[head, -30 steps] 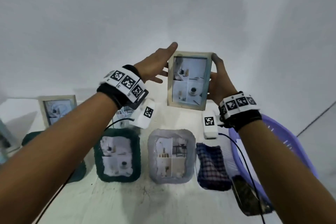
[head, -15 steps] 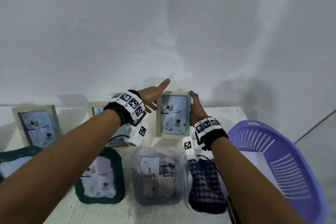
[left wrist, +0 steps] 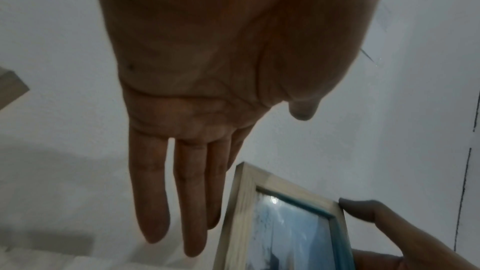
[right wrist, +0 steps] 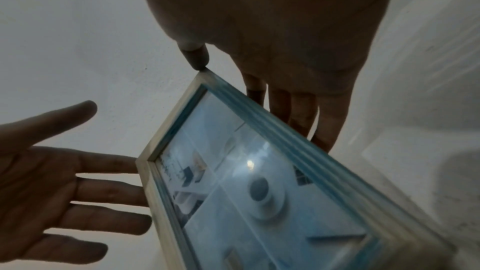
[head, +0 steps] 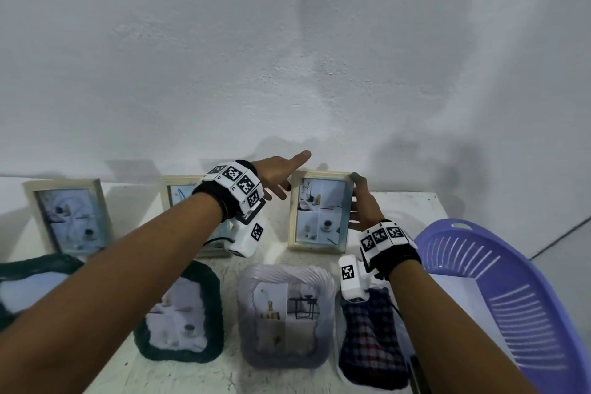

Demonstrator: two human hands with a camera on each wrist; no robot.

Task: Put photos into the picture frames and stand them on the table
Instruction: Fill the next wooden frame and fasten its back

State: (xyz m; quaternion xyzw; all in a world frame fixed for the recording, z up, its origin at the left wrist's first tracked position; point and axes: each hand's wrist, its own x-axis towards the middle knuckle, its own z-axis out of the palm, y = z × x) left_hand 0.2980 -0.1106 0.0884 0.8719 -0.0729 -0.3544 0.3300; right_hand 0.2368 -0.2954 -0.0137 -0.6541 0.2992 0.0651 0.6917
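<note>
While the right hand (head: 363, 206) grips the right edge of a wooden picture frame (head: 318, 211) standing at the back of the counter (head: 412, 201), the left hand (head: 278, 174) is spread open beside its left edge. Three wooden frames stand; the middle one (head: 179, 192) is mostly hidden by the arm. Four soft-edged frames lie flat in front, the leftmost (head: 28, 281) cut off. One purple basket (head: 511, 297) sits right.

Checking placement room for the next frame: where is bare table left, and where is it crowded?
Bare table shows right of the held wooden frame, before the purple basket. A narrow gap lies left of that frame. The front row of soft frames is packed.
</note>
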